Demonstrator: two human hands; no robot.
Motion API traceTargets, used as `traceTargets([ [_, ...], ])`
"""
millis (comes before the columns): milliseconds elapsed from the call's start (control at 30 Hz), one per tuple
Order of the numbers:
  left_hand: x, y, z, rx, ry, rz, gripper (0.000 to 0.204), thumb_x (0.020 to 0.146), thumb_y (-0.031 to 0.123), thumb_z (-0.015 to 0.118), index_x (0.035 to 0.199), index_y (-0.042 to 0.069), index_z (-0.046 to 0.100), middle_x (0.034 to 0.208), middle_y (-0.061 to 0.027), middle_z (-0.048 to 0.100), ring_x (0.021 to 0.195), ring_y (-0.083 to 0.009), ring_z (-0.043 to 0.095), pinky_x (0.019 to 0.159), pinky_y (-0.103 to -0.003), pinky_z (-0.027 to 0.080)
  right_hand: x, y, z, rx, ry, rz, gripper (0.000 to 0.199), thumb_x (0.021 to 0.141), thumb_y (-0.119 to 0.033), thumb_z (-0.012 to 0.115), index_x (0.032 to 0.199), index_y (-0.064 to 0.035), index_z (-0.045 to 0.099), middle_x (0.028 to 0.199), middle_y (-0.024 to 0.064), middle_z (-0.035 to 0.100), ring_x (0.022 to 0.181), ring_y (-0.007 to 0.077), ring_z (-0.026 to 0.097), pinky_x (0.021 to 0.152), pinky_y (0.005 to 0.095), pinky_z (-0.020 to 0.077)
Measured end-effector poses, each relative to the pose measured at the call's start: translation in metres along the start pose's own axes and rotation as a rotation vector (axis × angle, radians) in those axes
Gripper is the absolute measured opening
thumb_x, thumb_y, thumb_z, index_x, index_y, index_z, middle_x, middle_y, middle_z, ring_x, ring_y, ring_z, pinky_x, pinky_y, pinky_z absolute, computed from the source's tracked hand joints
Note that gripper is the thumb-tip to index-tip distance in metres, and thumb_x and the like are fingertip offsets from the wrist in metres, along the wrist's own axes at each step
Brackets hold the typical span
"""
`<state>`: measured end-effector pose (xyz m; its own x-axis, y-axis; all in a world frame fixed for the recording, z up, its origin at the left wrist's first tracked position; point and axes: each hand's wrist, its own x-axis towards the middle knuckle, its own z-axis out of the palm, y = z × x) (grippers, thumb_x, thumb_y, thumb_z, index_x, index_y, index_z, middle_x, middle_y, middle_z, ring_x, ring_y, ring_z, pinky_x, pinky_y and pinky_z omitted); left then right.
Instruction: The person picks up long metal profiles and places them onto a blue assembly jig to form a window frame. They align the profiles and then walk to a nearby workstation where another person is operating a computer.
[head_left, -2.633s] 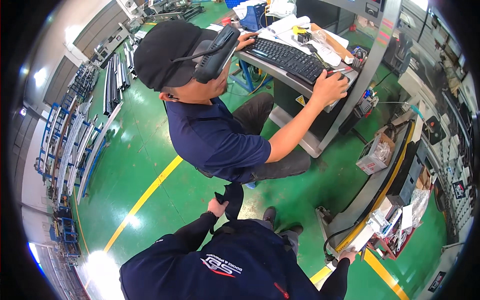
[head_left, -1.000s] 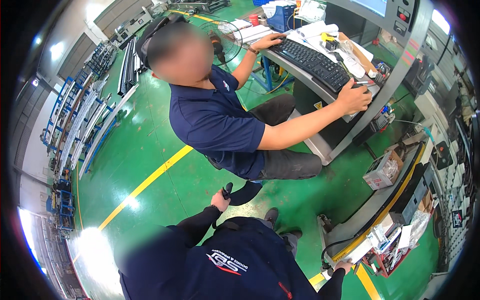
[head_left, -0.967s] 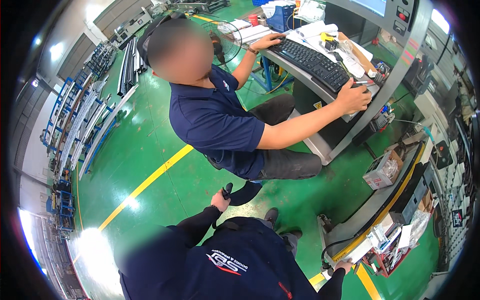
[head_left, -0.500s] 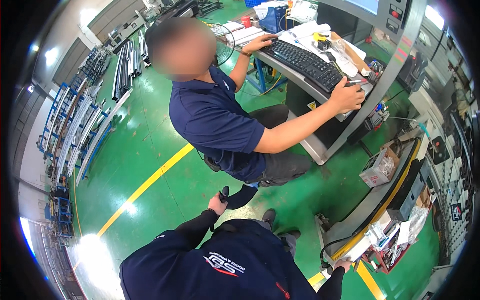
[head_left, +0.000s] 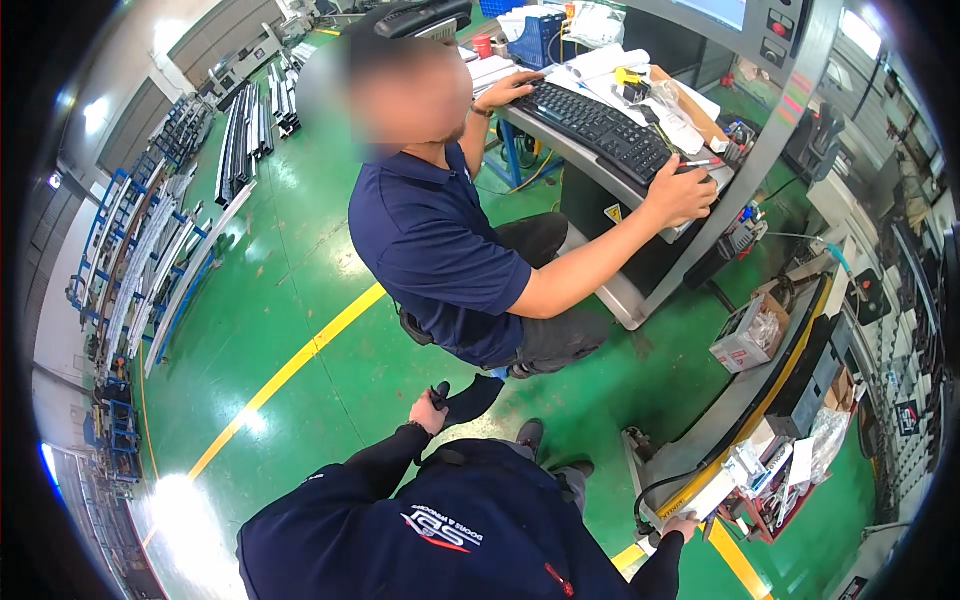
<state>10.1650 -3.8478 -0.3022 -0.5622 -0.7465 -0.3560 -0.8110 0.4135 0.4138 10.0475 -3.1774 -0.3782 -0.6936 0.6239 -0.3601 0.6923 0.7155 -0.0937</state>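
Observation:
My left hand (head_left: 428,412) is closed round the end of a black curved piece (head_left: 473,401) that looks like a chair backrest. A black knob-like part sticks up beside my fingers. Lower right, my right hand (head_left: 682,527) grips the near end of a long machine bed (head_left: 690,497) with a yellow band; its fingers show only in part. In front of me a co-worker (head_left: 440,255) in a navy polo shirt faces a control desk. The co-worker's left hand (head_left: 520,88) rests at the far end of a black keyboard (head_left: 600,125), the right hand (head_left: 680,195) over its near end.
A red bin (head_left: 790,515) of loose tools and plastic bags stands beside the machine bed. Farther along it is an open carton (head_left: 750,335). Racks of metal profiles (head_left: 150,255) line the left side. A yellow line (head_left: 290,375) crosses the green floor (head_left: 290,300).
The view has shifted slightly. The co-worker's head sits farther right in the picture. Both my hands keep their places on the black piece and the machine bed.

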Motion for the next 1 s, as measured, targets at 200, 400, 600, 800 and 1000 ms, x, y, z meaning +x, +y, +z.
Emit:
traceTargets([
  [200,0.023,0.012,-0.002,0.014,-0.047,0.06,0.043,0.073,0.021,0.071,0.108,0.0,0.057,0.096,-0.0203,0.067,0.092,-0.0363,0.065,0.081,-0.043,0.051,0.004,0.018,0.006,-0.047,0.081,-0.059,0.05,0.08,-0.013,0.06,0.127,0.0014,0.051,0.119,0.0215,0.061,0.108,0.0351,0.06,0.092,0.0412,0.0469],
  [400,0.027,-0.07,0.014,-0.306,-0.146,0.231,0.033,0.075,0.002,0.071,0.105,-0.004,0.058,0.098,-0.0135,0.067,0.089,-0.0236,0.065,0.081,-0.036,0.05,0.008,-0.06,-0.056,0.112,0.267,-0.027,0.028,0.077,-0.02,0.061,0.102,-0.0117,0.071,0.098,0.0166,0.068,0.093,0.0339,0.065,0.084,0.042,0.0508],
  [600,0.035,-0.042,-0.008,-0.199,-0.225,0.223,0.036,0.076,-0.005,0.068,0.109,-0.005,0.056,0.098,-0.0112,0.066,0.09,-0.0195,0.063,0.083,-0.032,0.048,0.025,-0.056,-0.05,0.141,0.404,0.002,0.023,0.078,-0.026,0.062,0.093,-0.0111,0.072,0.089,0.0163,0.069,0.087,0.0341,0.066,0.08,0.044,0.0518],
  [800,0.033,-0.049,-0.029,-0.166,-0.16,0.21,0.037,0.076,0.0,0.07,0.109,-0.005,0.056,0.099,-0.0118,0.066,0.091,-0.0202,0.062,0.083,-0.033,0.048,0.026,-0.061,-0.052,0.12,0.334,0.017,0.021,0.079,-0.026,0.063,0.085,-0.0079,0.072,0.085,0.0179,0.068,0.082,0.0345,0.067,0.076,0.0437,0.0533],
  [1000,0.033,-0.064,-0.024,-0.208,-0.141,0.255,0.036,0.075,0.0,0.071,0.108,-0.005,0.057,0.098,-0.0143,0.065,0.092,-0.0241,0.063,0.085,-0.035,0.047,0.038,-0.06,-0.053,0.003,0.281,-0.016,0.025,0.081,-0.028,0.061,0.082,-0.0048,0.071,0.084,0.0189,0.068,0.081,0.0343,0.068,0.075,0.043,0.0542],
])
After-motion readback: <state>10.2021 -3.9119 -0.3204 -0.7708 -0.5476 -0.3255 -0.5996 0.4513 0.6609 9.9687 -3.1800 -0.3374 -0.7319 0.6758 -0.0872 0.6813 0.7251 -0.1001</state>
